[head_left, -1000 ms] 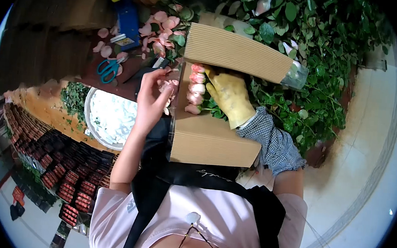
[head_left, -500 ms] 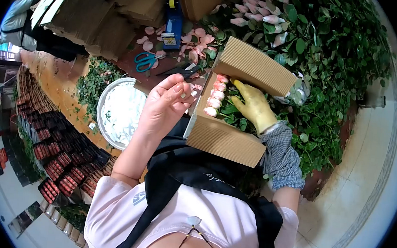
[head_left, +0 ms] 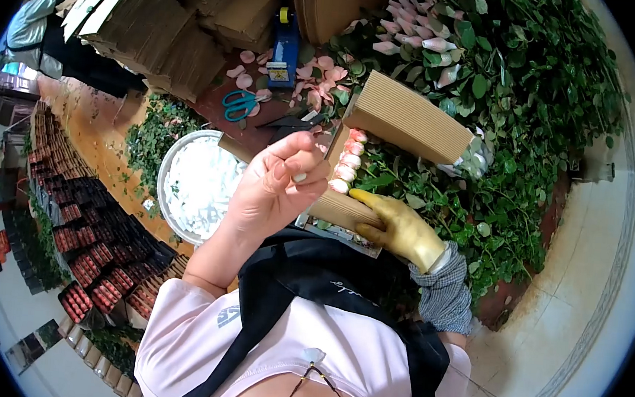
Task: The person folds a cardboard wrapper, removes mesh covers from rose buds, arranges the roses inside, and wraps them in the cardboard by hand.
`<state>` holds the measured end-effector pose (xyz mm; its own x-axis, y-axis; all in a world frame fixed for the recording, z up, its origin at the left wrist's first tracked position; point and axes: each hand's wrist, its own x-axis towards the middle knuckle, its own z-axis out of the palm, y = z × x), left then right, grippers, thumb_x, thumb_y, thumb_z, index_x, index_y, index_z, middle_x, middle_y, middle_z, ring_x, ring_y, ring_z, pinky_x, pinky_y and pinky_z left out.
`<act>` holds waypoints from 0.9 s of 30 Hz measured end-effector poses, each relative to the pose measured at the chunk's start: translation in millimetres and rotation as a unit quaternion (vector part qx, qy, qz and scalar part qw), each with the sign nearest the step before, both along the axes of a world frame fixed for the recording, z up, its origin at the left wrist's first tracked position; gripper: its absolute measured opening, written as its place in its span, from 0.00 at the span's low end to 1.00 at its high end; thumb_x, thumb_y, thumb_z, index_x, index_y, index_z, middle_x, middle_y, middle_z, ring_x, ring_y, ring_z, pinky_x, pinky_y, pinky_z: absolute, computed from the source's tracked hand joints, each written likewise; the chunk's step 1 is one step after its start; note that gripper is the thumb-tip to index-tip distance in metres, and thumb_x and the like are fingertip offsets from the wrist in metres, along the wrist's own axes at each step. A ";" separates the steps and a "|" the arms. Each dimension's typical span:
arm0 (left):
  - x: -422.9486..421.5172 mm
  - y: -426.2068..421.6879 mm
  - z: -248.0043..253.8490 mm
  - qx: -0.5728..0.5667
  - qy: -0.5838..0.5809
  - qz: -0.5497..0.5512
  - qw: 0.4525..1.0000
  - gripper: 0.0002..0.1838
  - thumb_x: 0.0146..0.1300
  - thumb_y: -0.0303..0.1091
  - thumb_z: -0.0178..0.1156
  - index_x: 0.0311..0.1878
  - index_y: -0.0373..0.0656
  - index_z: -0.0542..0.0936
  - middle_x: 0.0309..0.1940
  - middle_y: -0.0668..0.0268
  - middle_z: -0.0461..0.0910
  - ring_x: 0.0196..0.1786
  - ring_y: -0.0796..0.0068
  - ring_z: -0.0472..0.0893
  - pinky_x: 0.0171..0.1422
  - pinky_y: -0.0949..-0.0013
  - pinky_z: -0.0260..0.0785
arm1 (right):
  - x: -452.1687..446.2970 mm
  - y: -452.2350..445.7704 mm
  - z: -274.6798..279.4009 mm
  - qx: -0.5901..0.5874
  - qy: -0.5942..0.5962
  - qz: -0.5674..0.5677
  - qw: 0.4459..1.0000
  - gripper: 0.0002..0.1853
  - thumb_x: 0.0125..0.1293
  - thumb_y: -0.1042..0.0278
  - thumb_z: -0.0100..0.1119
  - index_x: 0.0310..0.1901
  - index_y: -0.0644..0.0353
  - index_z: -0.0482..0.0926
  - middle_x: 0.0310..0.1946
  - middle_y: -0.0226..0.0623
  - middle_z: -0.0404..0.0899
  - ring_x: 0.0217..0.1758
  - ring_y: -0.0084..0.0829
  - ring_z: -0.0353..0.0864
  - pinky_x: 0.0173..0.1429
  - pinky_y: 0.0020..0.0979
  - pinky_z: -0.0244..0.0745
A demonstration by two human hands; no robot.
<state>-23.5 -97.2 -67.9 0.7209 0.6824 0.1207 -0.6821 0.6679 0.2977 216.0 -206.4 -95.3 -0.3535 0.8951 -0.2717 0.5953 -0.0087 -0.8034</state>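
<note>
My left hand (head_left: 278, 180), bare, is closed with its fingers curled against the thumb. It hovers at the left edge of a corrugated cardboard box (head_left: 413, 120); whatever it pinches, if anything, cannot be made out. My right hand (head_left: 404, 231), in a yellow glove, grips the box's near flap (head_left: 339, 209), with the index finger over it and the thumb on the near side. Inside the box stands a row of pink-and-white roses (head_left: 348, 160) with green stems and leaves running to the right. The far flap stands raised.
Behind the box lie black scissors (head_left: 293, 124), teal-handled scissors (head_left: 240, 106), a blue tape dispenser (head_left: 282, 54) and loose petals (head_left: 319, 79). A white tub (head_left: 164, 179) of white pieces stands left. Wrapped roses (head_left: 413, 27) and heaped foliage (head_left: 541, 104) fill the right. Another person (head_left: 36, 27) stands far left.
My right hand has come out of the box's middle towards me and taken hold of the near flap, which is now tilted up. My left hand has moved slightly right and nearer me.
</note>
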 end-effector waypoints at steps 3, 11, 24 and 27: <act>5.8 1.4 4.2 -0.008 -0.026 -0.016 0.999 0.25 0.64 0.45 0.71 0.59 0.44 0.76 0.32 0.82 0.65 0.37 0.83 0.61 0.43 0.79 0.58 | -3.9 0.1 6.3 -0.013 0.000 -0.049 0.999 0.32 0.65 0.63 0.68 0.70 0.57 0.69 0.56 0.50 0.80 0.54 0.46 0.81 0.57 0.39 0.77; 21.3 7.5 17.2 -0.033 -0.086 -0.069 0.993 0.21 0.64 0.42 0.72 0.55 0.49 0.74 0.31 0.84 0.67 0.36 0.86 0.64 0.43 0.80 0.59 | -4.6 -5.0 -5.4 0.045 -0.041 -0.087 0.994 0.34 0.65 0.56 0.68 0.70 0.54 0.69 0.44 0.48 0.83 0.44 0.47 0.81 0.48 0.42 0.77; -17.6 50.8 -66.5 -0.108 0.069 0.113 0.985 0.15 0.71 0.34 0.64 0.53 0.40 0.71 0.39 0.72 0.69 0.39 0.80 0.63 0.48 0.76 0.60 | -3.5 -4.0 -3.9 0.010 -0.063 -0.093 0.994 0.34 0.63 0.57 0.68 0.71 0.49 0.69 0.50 0.47 0.82 0.50 0.49 0.81 0.57 0.43 0.77; -34.9 56.6 -90.5 -0.120 0.069 0.119 0.983 0.16 0.71 0.33 0.64 0.54 0.39 0.70 0.39 0.71 0.69 0.40 0.79 0.64 0.48 0.75 0.61 | -3.6 -3.0 -2.1 0.003 -0.064 -0.098 0.993 0.35 0.63 0.58 0.69 0.71 0.47 0.68 0.49 0.44 0.82 0.49 0.46 0.82 0.55 0.42 0.79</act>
